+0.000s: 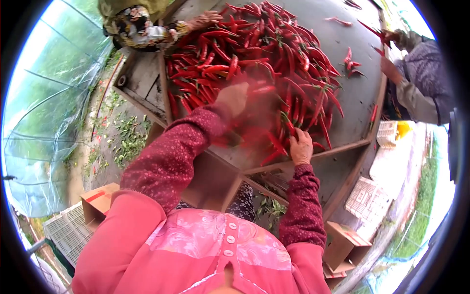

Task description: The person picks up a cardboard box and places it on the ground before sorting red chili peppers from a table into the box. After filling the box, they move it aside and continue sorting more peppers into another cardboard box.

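Note:
A large heap of red chili peppers point(274, 44) with green stems lies on a grey, wood-edged table point(355, 98). My left hand point(234, 99) is over the near left part of the heap, its fingers closed. A hazy smear across the view hides its fingertips and what they hold, if anything. Near the table's front edge, my right hand point(301, 148) has its fingers closed on a red chili pepper point(288, 125), whose green stem points away from me. More chili peppers lie right beside this hand.
A co-worker's hand point(205, 19) rests on the heap at the far left. Another person's hand point(390, 68) is at the right edge, near several separate peppers point(351, 63). Cardboard boxes point(345, 245) and white plastic crates point(368, 200) stand below the table.

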`<state>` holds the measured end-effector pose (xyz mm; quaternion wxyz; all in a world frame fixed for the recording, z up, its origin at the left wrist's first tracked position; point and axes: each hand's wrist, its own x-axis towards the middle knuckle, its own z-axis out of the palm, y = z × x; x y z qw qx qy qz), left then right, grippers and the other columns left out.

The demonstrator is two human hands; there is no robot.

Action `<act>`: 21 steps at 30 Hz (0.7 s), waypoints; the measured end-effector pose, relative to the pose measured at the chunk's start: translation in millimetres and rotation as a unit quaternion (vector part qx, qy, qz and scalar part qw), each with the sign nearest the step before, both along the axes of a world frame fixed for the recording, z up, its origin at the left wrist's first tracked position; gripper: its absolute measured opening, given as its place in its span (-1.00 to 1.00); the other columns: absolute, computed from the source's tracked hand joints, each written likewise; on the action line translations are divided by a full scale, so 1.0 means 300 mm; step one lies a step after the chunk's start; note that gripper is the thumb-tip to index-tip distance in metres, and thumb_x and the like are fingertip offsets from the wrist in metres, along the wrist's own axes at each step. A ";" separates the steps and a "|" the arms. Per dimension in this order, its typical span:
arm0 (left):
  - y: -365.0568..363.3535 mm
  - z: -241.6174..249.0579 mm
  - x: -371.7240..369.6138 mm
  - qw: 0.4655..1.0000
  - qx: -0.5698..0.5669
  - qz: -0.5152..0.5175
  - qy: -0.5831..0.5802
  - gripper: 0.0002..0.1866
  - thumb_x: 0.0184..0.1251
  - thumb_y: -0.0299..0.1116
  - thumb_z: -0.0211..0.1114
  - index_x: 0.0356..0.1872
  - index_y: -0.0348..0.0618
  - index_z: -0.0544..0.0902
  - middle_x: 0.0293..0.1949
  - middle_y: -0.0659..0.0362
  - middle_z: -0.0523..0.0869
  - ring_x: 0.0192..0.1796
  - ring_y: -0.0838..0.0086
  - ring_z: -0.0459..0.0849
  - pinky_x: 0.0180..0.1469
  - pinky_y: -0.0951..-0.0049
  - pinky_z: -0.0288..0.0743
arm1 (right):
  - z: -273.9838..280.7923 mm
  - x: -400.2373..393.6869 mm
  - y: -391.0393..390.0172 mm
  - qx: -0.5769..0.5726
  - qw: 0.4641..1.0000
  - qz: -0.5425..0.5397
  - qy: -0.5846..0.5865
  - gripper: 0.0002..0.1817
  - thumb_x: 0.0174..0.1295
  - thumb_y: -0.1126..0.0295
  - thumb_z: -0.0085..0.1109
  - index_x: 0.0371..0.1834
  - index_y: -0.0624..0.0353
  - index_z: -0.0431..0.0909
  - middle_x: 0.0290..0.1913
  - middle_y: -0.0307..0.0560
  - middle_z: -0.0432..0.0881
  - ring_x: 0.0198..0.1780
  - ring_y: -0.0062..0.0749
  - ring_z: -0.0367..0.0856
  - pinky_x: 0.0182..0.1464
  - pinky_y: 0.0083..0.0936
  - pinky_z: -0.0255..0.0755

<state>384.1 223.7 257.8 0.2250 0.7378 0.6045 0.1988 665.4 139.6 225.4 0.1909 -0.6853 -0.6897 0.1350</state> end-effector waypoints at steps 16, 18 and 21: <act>-0.485 -0.196 -0.334 0.774 -0.168 0.348 -0.501 -0.70 0.29 -0.47 0.03 0.03 -0.26 0.32 -0.16 0.11 0.53 -0.21 0.45 0.57 -0.24 0.38 0.56 | 0.206 -0.131 0.343 0.082 0.983 0.045 0.157 -0.67 0.13 0.31 0.09 -0.07 0.26 0.52 -0.19 0.12 0.61 -0.12 -0.05 0.57 -0.07 -0.34 0.41; -0.489 -0.255 -0.340 0.735 -0.205 0.410 -0.499 -0.73 0.28 -0.47 0.05 -0.01 -0.24 0.32 -0.12 0.11 0.51 -0.16 0.41 0.57 -0.24 0.32 0.56 | 0.226 -0.194 0.432 0.105 0.981 0.057 0.154 -0.66 0.13 0.29 0.09 -0.07 0.24 0.52 -0.21 0.12 0.61 -0.12 -0.05 0.57 -0.05 -0.33 0.41; -0.462 -0.321 -0.328 0.728 -0.161 0.455 -0.486 -0.70 0.20 -0.47 0.13 -0.05 -0.28 0.38 -0.17 0.12 0.54 -0.15 0.44 0.54 -0.16 0.39 0.48 | 0.160 -0.261 0.550 0.024 0.987 0.068 0.141 -0.62 0.11 0.19 0.10 -0.09 0.22 0.54 -0.21 0.14 0.61 -0.09 -0.07 0.57 -0.02 -0.33 0.39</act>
